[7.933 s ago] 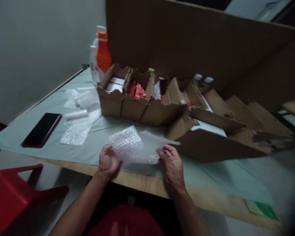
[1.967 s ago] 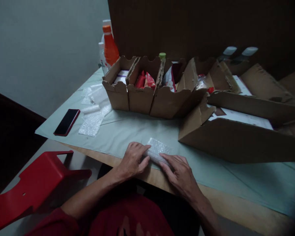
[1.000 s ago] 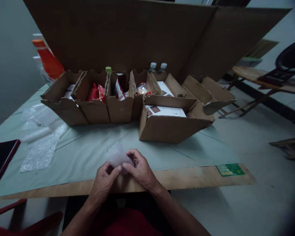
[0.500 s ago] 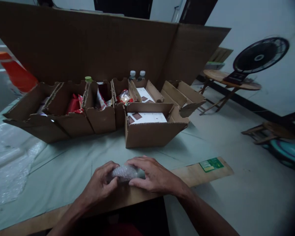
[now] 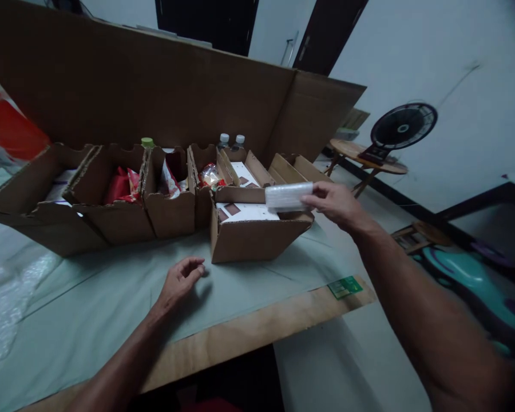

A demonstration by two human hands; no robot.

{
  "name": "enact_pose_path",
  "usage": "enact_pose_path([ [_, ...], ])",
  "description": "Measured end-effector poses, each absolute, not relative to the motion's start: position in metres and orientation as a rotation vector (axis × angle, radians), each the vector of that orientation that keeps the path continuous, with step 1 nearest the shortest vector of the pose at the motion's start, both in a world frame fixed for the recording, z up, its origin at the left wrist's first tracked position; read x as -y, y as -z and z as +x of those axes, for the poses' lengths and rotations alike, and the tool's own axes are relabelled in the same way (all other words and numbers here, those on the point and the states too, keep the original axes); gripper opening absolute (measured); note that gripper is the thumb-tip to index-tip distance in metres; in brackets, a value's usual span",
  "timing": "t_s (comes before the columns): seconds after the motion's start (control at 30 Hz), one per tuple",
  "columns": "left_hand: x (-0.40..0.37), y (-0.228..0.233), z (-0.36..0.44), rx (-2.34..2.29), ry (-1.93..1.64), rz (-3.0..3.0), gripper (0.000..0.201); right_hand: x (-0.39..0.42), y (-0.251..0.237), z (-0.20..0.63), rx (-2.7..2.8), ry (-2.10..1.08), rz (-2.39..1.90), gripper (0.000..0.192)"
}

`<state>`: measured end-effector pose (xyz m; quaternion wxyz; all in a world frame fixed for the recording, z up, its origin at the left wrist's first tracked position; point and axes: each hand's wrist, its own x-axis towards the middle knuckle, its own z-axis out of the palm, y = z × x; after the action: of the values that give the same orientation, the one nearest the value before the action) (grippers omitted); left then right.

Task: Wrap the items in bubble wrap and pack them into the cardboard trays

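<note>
The right hand [image 5: 335, 203] grips one wrapped roll [image 5: 288, 196] over the near box [image 5: 257, 237]. The left hand [image 5: 181, 280] rests released on the table [image 5: 111, 297]. Two capped bottles [image 5: 230, 141] stand far behind.

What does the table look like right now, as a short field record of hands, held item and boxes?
right hand: holds bubble-wrapped roll over front box
left hand: loosely open, holding nothing, on green table cover
front box contents: white sheet with brown squares
box row: red packets, mixed packets
behind: cardboard sheet, two white-capped bottles
</note>
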<state>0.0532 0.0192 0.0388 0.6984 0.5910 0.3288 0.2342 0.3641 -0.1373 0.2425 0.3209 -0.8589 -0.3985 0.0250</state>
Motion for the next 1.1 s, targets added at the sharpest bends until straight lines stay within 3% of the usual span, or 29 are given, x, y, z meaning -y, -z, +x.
enact_pose_path([
  [0.17, -0.018, -0.03, 0.051, -0.692, -0.536, 1.448, 0.043, 0.131, -0.262, 0.367, 1.243, 0.33, -2.952, 0.021],
  [0.37, -0.016, -0.028, 0.053, -0.631, -0.572, 1.643, 0.034, 0.112, -0.277, 0.351, 1.248, 0.021, -3.323, 0.028],
  [0.57, -0.014, -0.025, 0.052, -0.572, -0.613, 1.851, 0.029, 0.08, -0.259, 0.325, 1.288, -0.01, -3.338, 0.04],
  [0.83, -0.015, -0.021, 0.052, -0.522, -0.637, 1.926, 0.027, 0.075, -0.246, 0.338, 1.37, -0.306, -3.28, 0.034],
  [1.1, -0.014, -0.026, 0.051, -0.56, -0.62, 1.843, 0.024, 0.071, -0.23, 0.339, 1.323, -0.274, -3.264, 0.04],
])
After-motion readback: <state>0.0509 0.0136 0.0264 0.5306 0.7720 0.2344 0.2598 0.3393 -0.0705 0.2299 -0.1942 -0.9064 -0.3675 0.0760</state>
